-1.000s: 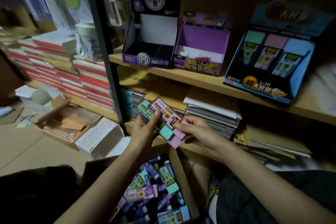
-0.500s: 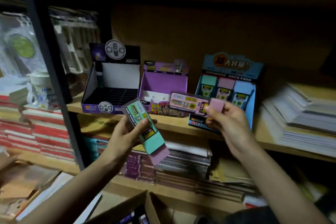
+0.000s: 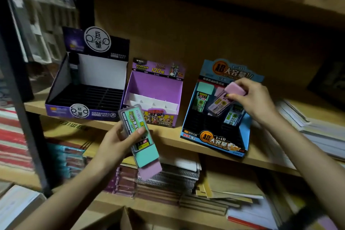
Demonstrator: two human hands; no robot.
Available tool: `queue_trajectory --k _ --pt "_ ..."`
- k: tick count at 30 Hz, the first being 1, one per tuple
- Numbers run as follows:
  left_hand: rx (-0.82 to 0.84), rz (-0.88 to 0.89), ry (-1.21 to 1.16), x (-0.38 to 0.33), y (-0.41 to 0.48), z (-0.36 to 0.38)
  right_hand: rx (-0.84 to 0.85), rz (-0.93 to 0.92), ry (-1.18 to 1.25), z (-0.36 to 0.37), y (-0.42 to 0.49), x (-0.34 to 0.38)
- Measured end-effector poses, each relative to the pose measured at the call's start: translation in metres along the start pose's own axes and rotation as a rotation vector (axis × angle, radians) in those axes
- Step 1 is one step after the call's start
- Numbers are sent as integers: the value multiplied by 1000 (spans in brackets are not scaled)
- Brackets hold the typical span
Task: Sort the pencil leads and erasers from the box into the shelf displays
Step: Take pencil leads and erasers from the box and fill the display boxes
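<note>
Here, a pink lead case [image 3: 220, 101] is pinched by the right hand [image 3: 255, 101] over the blue display [image 3: 212, 140] at the shelf's [image 3: 168, 136] front edge; two more cases [image 3: 134, 121] (green over pink) are gripped by the left hand [image 3: 115, 145].

The right hand [image 3: 256, 99] carried its pink-capped lead case [image 3: 226, 97] from in front of the purple display [image 3: 155, 91] over into the blue display [image 3: 216, 117], tilting it cap-up between the cases already standing there.
</note>
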State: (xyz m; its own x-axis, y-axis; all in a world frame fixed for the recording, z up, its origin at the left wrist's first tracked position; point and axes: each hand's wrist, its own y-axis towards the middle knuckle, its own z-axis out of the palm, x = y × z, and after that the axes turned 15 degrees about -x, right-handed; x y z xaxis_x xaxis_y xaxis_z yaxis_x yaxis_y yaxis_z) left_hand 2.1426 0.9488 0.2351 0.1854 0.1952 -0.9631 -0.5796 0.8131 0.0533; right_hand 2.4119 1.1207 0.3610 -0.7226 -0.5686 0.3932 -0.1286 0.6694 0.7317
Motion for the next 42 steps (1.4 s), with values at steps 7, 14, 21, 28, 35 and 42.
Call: queue_trajectory --k 7,14,21,28,35,42 --pt "-21 16 -6 0 -4 -5 252 -163 -146 -2 12 11" --pt "-71 52 -2 -3 -4 -11 221 -157 -193 9 8 5" --pt "-69 61 19 -7 -8 -17 75 -334 -455 23 -2 -6" --pt "-57 28 1 -12 -15 -12 -36 -224 -116 23 -40 34" --pt "-94 -12 -32 -20 -22 -1 670 398 621 59 -147 123" --pt "-53 -58 -46 -19 -23 0 683 507 707 72 -160 125"
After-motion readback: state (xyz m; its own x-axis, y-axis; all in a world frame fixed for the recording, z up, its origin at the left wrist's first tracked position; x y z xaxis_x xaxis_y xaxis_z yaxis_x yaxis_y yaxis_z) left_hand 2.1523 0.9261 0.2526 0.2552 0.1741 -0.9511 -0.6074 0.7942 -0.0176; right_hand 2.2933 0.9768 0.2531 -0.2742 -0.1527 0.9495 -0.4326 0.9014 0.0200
